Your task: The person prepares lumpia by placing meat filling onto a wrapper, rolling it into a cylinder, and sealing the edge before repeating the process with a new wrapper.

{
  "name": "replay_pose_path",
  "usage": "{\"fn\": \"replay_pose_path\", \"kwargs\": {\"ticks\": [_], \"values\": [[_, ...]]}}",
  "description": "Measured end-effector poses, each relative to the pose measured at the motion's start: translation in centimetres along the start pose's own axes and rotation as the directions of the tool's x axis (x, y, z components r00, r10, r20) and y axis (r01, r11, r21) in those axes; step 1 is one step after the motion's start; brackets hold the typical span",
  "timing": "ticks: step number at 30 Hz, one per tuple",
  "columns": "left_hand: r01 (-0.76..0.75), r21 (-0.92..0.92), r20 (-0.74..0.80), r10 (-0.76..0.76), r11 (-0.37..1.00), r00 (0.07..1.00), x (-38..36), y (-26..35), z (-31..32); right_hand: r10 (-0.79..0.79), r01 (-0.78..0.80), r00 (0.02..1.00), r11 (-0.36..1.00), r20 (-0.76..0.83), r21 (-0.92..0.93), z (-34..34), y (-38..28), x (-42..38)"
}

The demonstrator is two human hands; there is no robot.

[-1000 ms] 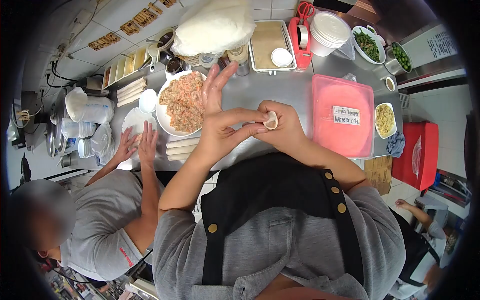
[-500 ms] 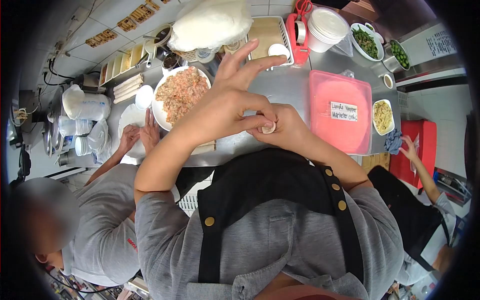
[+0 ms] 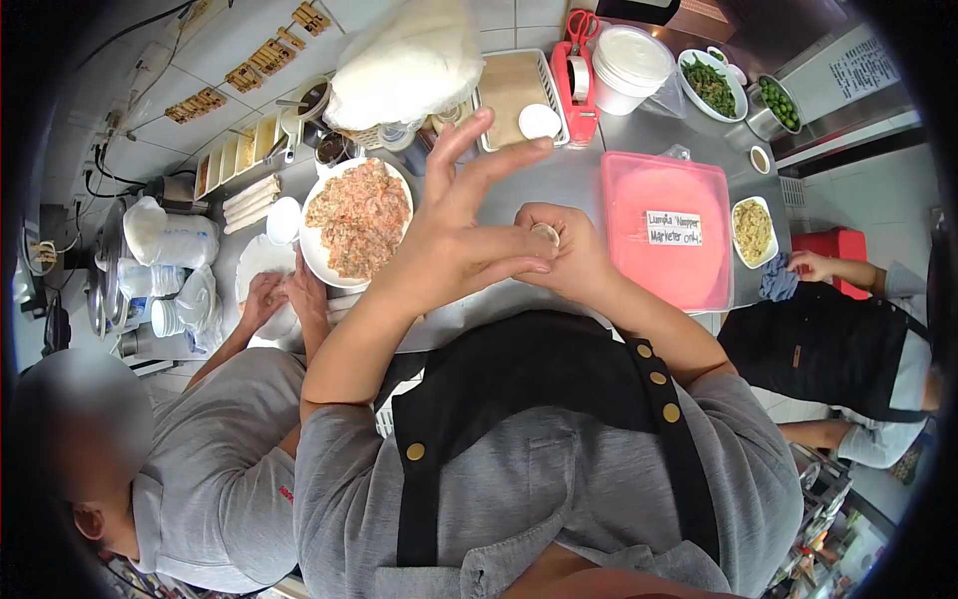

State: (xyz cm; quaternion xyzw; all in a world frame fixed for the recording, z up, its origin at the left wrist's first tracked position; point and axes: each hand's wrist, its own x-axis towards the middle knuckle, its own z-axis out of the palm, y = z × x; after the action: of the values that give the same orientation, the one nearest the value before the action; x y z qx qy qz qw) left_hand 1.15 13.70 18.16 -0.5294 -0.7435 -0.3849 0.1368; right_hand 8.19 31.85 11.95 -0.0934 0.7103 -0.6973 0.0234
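Observation:
My right hand (image 3: 571, 252) is curled into a loose fist over the steel counter, in front of my apron. A small pale round piece (image 3: 544, 234), perhaps a dumpling, shows at the top of that fist; the rest of it is hidden by the fingers. My left hand (image 3: 454, 235) reaches across to it, index finger and thumb stretched out against the right hand and the piece. Its other fingers are spread upward. Left of my left hand is a white plate (image 3: 308, 240) heaped with ground meat filling (image 3: 361, 220).
A pink-lidded box (image 3: 667, 270) labelled for lumpia wrappers lies right of my hands. Behind stand a white basket tray (image 3: 562, 95), a red tape dispenser (image 3: 576, 95) and white tubs (image 3: 624, 95). Co-workers' hands (image 3: 284, 290) work at left; another hand (image 3: 808, 266) holds a blue cloth (image 3: 778, 280).
My left index finger and thumb have loosened from a pinch on the pale piece and straightened. The co-worker at right has lowered their arm and turned. The view has shifted slightly.

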Motion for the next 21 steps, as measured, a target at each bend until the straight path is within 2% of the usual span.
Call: {"fn": "replay_pose_path", "kwargs": {"ticks": [2, 4, 6, 7, 9, 10, 11, 12, 13, 15, 17, 21], "values": [[-0.021, 0.059, -0.008, 0.021, 0.998, 1.0, -0.4, -0.1, 0.5, -0.041, 0.036, 0.998, 0.994, -0.052, -0.102, -0.2, -0.3, -0.1], [-0.047, 0.118, -0.01, 0.048, 0.992, 0.999, -0.6, -0.6, 1.1, -0.039, 0.036, 0.998, 0.997, -0.049, -0.073, -0.4, 0.0, -0.3], [-0.263, 0.236, -0.005, 0.272, 0.936, 0.962, -0.3, -0.8, 1.4, -0.032, 0.03, 0.998, 0.999, -0.05, -0.039, -0.6, 0.2, -0.6], [-0.266, 0.238, -0.007, 0.276, 0.934, 0.961, 0.1, -0.5, 1.0, -0.034, 0.032, 0.999, 0.999, -0.035, -0.036, -0.8, 0.1, -0.6], [-0.007, -0.004, 0.038, 0.007, 1.0, 0.999, 0.8, 0.8, -0.2, -0.033, 0.032, 0.999, 0.999, -0.014, -0.033, -1.0, -0.1, -0.6], [-0.005, -0.001, 0.035, 0.005, 1.0, 0.999, 1.2, 0.7, -0.4, -0.072, 0.071, 0.997, 0.987, -0.005, -0.147, -1.0, -0.4, -0.6], [0.097, -0.033, 0.024, -0.096, 0.995, 0.995, 1.7, 0.3, -0.6, -0.109, 0.108, 0.994, 0.961, 0.008, -0.256, -0.9, -0.6, -0.6], [0.197, -0.066, 0.018, -0.196, 0.978, 0.98, 2.1, -0.1, -0.7, -0.107, 0.107, 0.994, 0.961, 0.012, -0.254, -0.8, -0.7, -0.7], [0.202, -0.064, 0.014, -0.202, 0.977, 0.979, 2.3, -0.2, -0.8, -0.152, 0.152, 0.988, 0.954, 0.02, -0.259, -0.6, -0.7, -0.6], [0.155, -0.079, 0.148, -0.142, 0.985, 0.979, 2.8, -0.4, -0.9, -0.197, 0.199, 0.98, 0.944, 0.034, -0.262, -0.6, -0.7, -0.5], [0.126, -0.069, 0.193, -0.111, 0.99, 0.975, 3.3, -0.7, -1.4, -0.063, 0.085, 0.995, 0.939, 0.078, -0.333, -0.7, -0.6, -0.6], [0.064, -0.019, 0.309, -0.055, 0.998, 0.95, 4.0, 0.0, -2.1, -0.023, 0.051, 0.994, 0.961, 0.106, -0.271, -0.4, -1.0, -0.7]]}}
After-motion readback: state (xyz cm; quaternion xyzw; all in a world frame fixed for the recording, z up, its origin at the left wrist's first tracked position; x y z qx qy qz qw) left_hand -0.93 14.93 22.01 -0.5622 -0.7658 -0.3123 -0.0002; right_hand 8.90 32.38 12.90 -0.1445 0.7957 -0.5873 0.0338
